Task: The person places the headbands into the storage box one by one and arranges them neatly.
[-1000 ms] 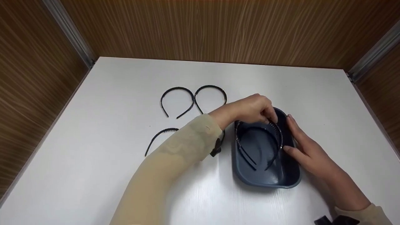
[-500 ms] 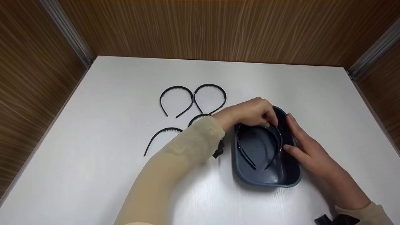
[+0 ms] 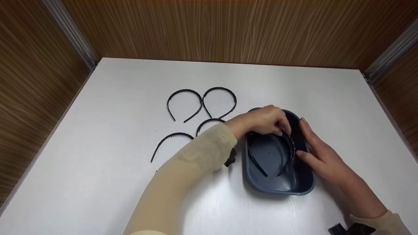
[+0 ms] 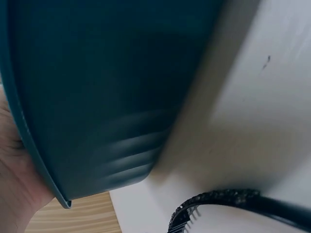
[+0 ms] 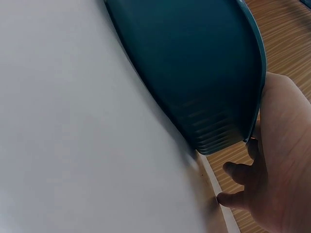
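Note:
A dark blue tray (image 3: 277, 192) sits on the white table, right of centre. Black toothed headbands (image 3: 290, 145) lie inside it. My left hand (image 3: 281, 129) reaches over the tray's far end and pinches the top of a headband's arch. My right hand (image 3: 312, 145) lies with straight fingers along the tray's right rim, its thumb touching the headband's right side. The left wrist view shows the tray's outer wall (image 4: 107, 97), a bit of the palm of my left hand (image 4: 12, 194) and a headband (image 4: 218, 199) on the table. The right wrist view shows the tray (image 5: 194, 73) and my right hand (image 5: 272, 170).
Several more black headbands lie on the table left of the tray: two side by side (image 3: 184, 103) (image 3: 219, 100) and two nearer ones (image 3: 169, 143) (image 3: 209, 122), partly under my left sleeve. Wooden walls enclose the table on three sides.
The headband in my left hand has sunk lower into the tray. My left forearm shifted right, uncovering a fourth headband on the table. The right hand stayed put.

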